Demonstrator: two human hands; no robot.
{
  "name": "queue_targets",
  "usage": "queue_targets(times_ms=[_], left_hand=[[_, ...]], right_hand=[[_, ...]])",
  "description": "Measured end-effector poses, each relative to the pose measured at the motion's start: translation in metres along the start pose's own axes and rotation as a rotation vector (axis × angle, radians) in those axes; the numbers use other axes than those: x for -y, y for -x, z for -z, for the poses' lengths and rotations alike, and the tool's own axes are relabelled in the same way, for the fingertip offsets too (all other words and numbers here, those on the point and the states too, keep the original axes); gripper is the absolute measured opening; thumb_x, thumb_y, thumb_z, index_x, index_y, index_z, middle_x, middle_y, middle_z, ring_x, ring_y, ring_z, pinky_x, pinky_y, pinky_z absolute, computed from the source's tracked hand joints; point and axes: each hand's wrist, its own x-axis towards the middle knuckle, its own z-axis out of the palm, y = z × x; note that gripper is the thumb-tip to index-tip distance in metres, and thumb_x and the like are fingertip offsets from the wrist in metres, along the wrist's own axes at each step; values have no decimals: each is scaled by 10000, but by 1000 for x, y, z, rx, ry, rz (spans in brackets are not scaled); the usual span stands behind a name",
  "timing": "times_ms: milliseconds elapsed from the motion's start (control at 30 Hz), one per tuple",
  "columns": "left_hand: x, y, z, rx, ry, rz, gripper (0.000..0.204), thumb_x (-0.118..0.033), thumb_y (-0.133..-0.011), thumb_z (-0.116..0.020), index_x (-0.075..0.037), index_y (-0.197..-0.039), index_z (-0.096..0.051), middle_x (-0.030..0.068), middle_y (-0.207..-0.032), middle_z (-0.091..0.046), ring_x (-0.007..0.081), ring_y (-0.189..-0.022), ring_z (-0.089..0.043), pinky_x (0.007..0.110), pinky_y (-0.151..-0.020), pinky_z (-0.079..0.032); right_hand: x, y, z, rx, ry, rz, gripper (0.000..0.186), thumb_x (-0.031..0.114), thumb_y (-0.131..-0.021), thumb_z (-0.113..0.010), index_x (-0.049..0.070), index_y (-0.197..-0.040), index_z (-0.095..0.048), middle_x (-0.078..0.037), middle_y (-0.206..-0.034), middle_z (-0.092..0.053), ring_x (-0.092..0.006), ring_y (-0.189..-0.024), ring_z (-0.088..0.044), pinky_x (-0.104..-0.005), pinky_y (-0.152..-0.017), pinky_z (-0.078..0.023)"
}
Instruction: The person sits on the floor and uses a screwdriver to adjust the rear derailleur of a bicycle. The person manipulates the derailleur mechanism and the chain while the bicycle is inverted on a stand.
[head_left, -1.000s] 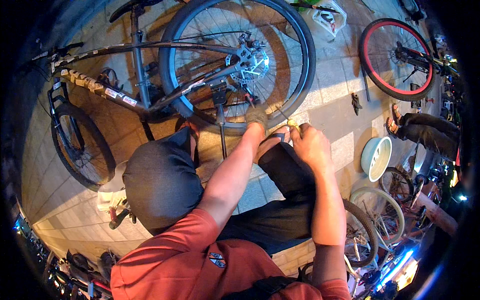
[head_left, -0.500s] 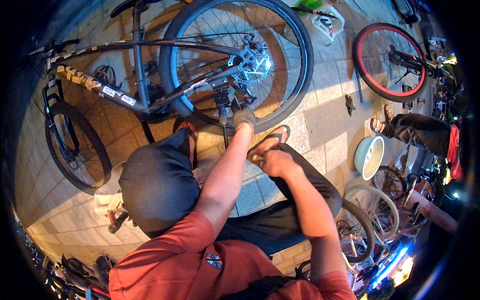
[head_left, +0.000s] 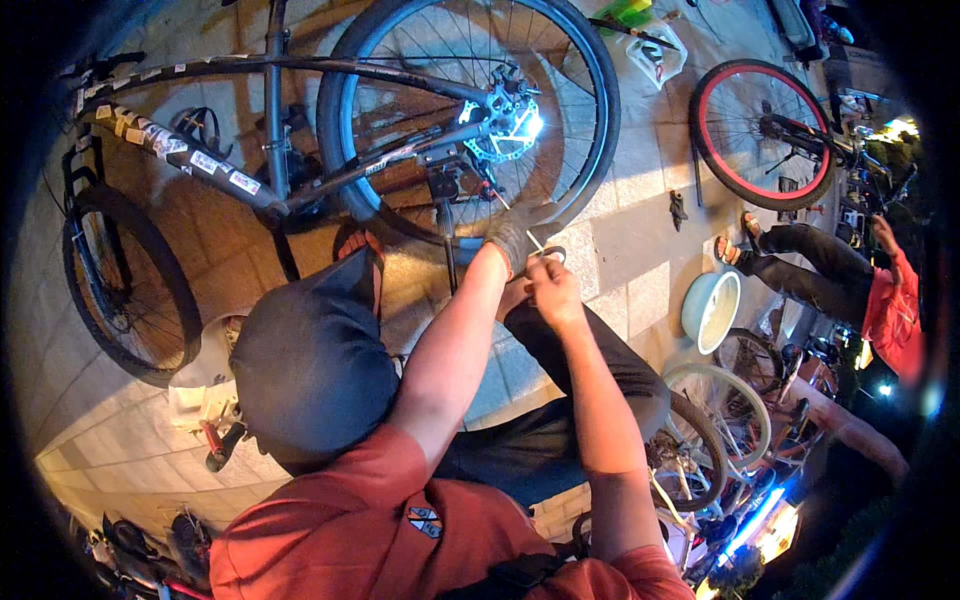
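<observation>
A bicycle with a dark frame is lying across the paving, its rear wheel ahead of me. The disc brake rotor catches a bright light. My left hand wears a dark grey glove and reaches to the near edge of the tyre, below the brake caliper. Its fingers are blurred, so I cannot tell their grip. Just right of it, my bare right hand is closed, pinching a thin pale rod that points toward the glove. The rod's other end is hidden in my fingers.
A red-rimmed bicycle wheel is at the far right, with a small black part nearer. A pale basin stands right of my leg. Another person is beyond it. More bicycles crowd the lower right.
My right hand has moved up and slightly right, close to my left hand, and the pale rod now shows between them. The left hand has shifted right along the tyre.
</observation>
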Motion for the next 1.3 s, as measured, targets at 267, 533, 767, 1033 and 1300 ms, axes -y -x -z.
queue_targets(times_ms=[267,533,767,1033,1300], left_hand=[[-83,15,-62,-32,739,191,339,-401,-1046,-516,-156,-1275,-566,65,-1243,-685,308,-1121,-665,454,-843,-546],[-132,21,-61,-232,349,336,464,-474,-965,-499,-170,-1299,-607,39,-1234,-695,168,-1139,-594,436,-1092,-407],[-112,-32,-27,-339,370,12,230,-283,-981,-599,-82,-946,-705,76,-878,-710,213,-792,-678,361,-730,-561],[-91,-49,-17,-416,663,129,233,-315,-965,-645,-95,-1005,-709,71,-927,-745,225,-789,-701,371,-736,-590],[-89,-61,-2,-329,769,68,239,-337,-964,-660,-107,-1015,-699,73,-934,-738,225,-821,-698,363,-767,-569]], right_hand=[[47,7,40,-66,-290,-86,308,298,-1037,-626,29,-892,-659,-40,-749,-671,-120,-587,-618,-275,-492,-485],[99,-17,49,-301,342,310,417,344,-1020,-636,-25,-835,-696,-129,-689,-679,-194,-631,-667,-379,-584,-504],[143,-49,53,-253,709,444,355,342,-1044,-535,40,-969,-704,-264,-934,-697,-493,-896,-668,-567,-770,-529],[140,-75,45,-215,758,422,356,343,-1038,-551,32,-988,-718,-265,-946,-701,-488,-899,-673,-548,-765,-531],[138,-93,36,-235,744,521,321,311,-1028,-546,37,-930,-684,-245,-910,-699,-476,-830,-678,-556,-720,-541]])
